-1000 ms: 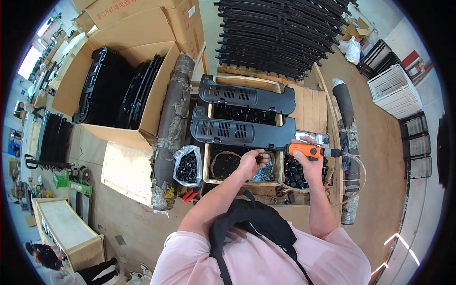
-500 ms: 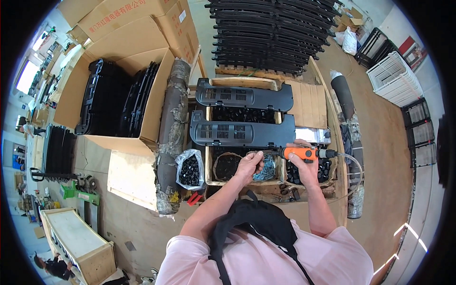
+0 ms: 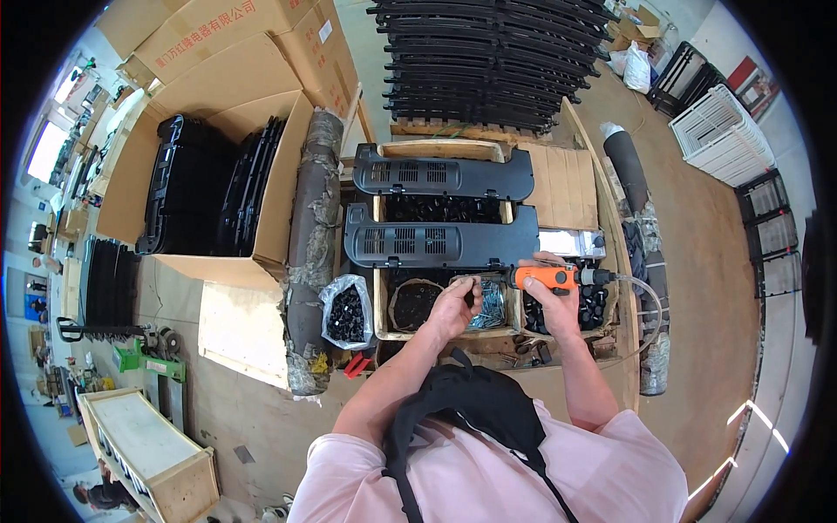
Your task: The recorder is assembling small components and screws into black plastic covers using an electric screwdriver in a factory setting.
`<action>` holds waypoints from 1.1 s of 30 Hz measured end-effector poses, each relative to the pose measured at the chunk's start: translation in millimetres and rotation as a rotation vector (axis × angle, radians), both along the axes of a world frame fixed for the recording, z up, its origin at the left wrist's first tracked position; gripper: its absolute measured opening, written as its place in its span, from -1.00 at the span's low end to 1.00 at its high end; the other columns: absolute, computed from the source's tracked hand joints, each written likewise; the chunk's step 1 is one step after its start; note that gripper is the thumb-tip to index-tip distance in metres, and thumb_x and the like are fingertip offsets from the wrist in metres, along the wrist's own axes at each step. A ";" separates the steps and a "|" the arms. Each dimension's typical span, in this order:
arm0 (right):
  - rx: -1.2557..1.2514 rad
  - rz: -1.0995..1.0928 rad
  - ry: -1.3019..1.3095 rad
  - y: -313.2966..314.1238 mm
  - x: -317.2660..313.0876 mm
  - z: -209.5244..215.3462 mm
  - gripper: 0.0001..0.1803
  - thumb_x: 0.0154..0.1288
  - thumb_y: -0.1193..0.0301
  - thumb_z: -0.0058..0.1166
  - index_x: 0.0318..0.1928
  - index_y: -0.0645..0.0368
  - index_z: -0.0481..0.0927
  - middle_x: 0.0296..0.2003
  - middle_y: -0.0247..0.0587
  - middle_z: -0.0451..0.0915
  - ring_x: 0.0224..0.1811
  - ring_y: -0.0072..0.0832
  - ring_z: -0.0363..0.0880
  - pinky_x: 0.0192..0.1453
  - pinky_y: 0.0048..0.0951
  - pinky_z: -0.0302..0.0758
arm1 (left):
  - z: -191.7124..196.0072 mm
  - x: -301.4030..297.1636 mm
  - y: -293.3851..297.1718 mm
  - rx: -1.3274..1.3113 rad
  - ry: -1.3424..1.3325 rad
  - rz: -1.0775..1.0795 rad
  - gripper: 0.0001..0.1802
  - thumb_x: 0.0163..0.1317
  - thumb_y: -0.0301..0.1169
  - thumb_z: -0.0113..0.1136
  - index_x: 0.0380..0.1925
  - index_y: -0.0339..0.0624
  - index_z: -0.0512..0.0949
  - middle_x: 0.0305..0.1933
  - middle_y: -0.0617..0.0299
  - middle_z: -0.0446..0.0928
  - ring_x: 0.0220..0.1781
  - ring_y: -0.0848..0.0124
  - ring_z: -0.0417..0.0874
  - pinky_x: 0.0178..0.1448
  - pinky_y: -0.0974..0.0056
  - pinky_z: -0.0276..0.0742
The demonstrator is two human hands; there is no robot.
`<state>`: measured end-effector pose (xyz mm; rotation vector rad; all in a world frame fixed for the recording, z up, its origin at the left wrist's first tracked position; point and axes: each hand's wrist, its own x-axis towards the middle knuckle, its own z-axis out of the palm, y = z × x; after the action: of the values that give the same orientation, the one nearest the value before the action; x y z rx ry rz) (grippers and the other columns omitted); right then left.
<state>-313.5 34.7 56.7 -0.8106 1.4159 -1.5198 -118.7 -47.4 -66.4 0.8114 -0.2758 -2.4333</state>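
Note:
My right hand (image 3: 552,295) is wrapped round an orange air screwdriver (image 3: 534,279), held level with its tip toward the left. A clear hose (image 3: 658,305) runs from its back end. Close to that tip, my left hand (image 3: 455,309) is closed in a pinch; whatever its fingers hold is too small to make out. Just beyond both hands lies a dark plastic panel (image 3: 493,244) with vent slots, and a similar panel (image 3: 484,177) lies behind it. Below the hands, a wooden bin holds silver screws (image 3: 493,307), beside a bag of small dark pieces (image 3: 415,307).
A clear bag of black parts (image 3: 347,318) and red-handled pliers (image 3: 356,364) sit left of the bins. Padded rollers (image 3: 314,209) flank the bench. A carton (image 3: 283,218) of black panels stands left; stacked black frames (image 3: 497,65) rise behind. Another person (image 3: 106,495) is at lower left.
The view has shifted slightly. Both hands and the screwdriver stay nearly in place, with the left fingers curled a little differently near the tip.

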 end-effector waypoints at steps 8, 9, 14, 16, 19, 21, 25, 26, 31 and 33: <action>-0.003 0.008 -0.004 -0.8 1.9 -0.6 -0.39 0.28 0.51 0.35 0.31 0.29 0.45 0.12 0.05 0.68 0.18 -0.36 0.65 0.32 -0.28 0.59 | -1.3 -3.3 0.6 0.044 0.004 0.007 -0.81 0.57 -0.29 0.17 0.02 -0.12 0.62 -0.25 0.32 0.62 -0.27 0.45 0.60 -0.22 0.35 0.55; -0.001 0.014 -0.001 -1.4 2.0 -0.7 -0.40 0.28 0.51 0.35 0.31 0.29 0.46 0.12 0.05 0.68 0.18 -0.36 0.65 0.32 -0.28 0.59 | -0.9 -3.5 0.4 0.035 0.010 -0.005 -0.81 0.57 -0.29 0.18 0.01 -0.12 0.62 -0.25 0.32 0.62 -0.27 0.46 0.60 -0.22 0.36 0.56; 0.017 0.020 0.016 -0.8 -0.5 0.7 -0.41 0.28 0.51 0.35 0.30 0.29 0.47 0.12 0.05 0.69 0.17 -0.37 0.65 0.31 -0.29 0.59 | 3.7 -4.9 -1.9 0.051 0.020 -0.013 -0.81 0.57 -0.29 0.17 0.01 -0.11 0.62 -0.25 0.33 0.62 -0.28 0.49 0.60 -0.22 0.40 0.58; 0.013 0.032 0.020 -1.4 0.1 0.6 -0.41 0.28 0.51 0.35 0.30 0.29 0.47 0.12 0.05 0.69 0.17 -0.37 0.65 0.31 -0.29 0.59 | 2.8 -2.8 -4.6 0.045 0.034 -0.020 -0.81 0.57 -0.29 0.17 0.01 -0.11 0.62 -0.25 0.34 0.62 -0.28 0.49 0.60 -0.22 0.40 0.58; 0.020 0.011 0.004 -1.9 3.0 4.5 -0.40 0.28 0.51 0.34 0.30 0.29 0.46 0.12 0.05 0.69 0.16 -0.37 0.65 0.30 -0.29 0.59 | 1.8 -1.9 -6.0 0.052 0.049 -0.034 -0.81 0.54 -0.30 0.21 0.00 -0.13 0.62 -0.24 0.33 0.61 -0.25 0.47 0.60 -0.15 0.39 0.60; 0.019 -0.013 0.015 -1.3 4.1 7.7 -0.39 0.28 0.52 0.34 0.31 0.28 0.45 0.12 0.05 0.69 0.16 -0.37 0.65 0.31 -0.29 0.59 | 2.4 -6.5 -4.3 0.082 0.050 -0.001 -0.80 0.55 -0.31 0.20 0.03 -0.15 0.60 -0.22 0.31 0.62 -0.24 0.47 0.61 -0.15 0.37 0.60; 0.026 -0.004 0.002 -2.2 3.2 7.2 -0.39 0.27 0.52 0.34 0.32 0.28 0.44 0.12 0.06 0.68 0.16 -0.36 0.66 0.31 -0.27 0.58 | 3.5 -6.7 -4.9 0.082 0.067 -0.023 -0.80 0.56 -0.33 0.17 0.05 -0.16 0.59 -0.21 0.29 0.62 -0.23 0.46 0.62 -0.15 0.36 0.63; 0.027 -0.008 0.005 -2.5 4.6 9.0 -0.39 0.28 0.52 0.34 0.31 0.29 0.44 0.12 0.07 0.68 0.16 -0.35 0.66 0.31 -0.27 0.58 | 2.7 -5.1 -5.6 0.080 0.099 -0.025 -0.80 0.56 -0.33 0.16 0.05 -0.16 0.59 -0.20 0.28 0.63 -0.22 0.45 0.63 -0.14 0.36 0.64; 0.018 -0.024 0.019 -2.5 4.3 9.4 -0.39 0.28 0.52 0.33 0.31 0.29 0.44 0.11 0.08 0.69 0.16 -0.34 0.66 0.33 -0.26 0.57 | 1.1 -6.7 -5.2 0.105 0.118 -0.003 -0.82 0.57 -0.35 0.15 0.04 -0.16 0.60 -0.18 0.26 0.65 -0.18 0.43 0.67 -0.11 0.36 0.67; 0.030 -0.014 0.029 -3.4 3.7 10.7 -0.39 0.27 0.51 0.33 0.31 0.29 0.44 0.11 0.08 0.69 0.16 -0.33 0.66 0.33 -0.25 0.57 | -0.5 -5.3 -5.8 0.103 0.131 -0.014 -0.82 0.57 -0.35 0.15 0.04 -0.15 0.60 -0.17 0.25 0.66 -0.17 0.42 0.68 -0.09 0.35 0.66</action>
<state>-309.7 31.4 67.4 -0.8083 1.4651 -1.4996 -124.0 -53.3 -66.9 0.6914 -0.1072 -2.5185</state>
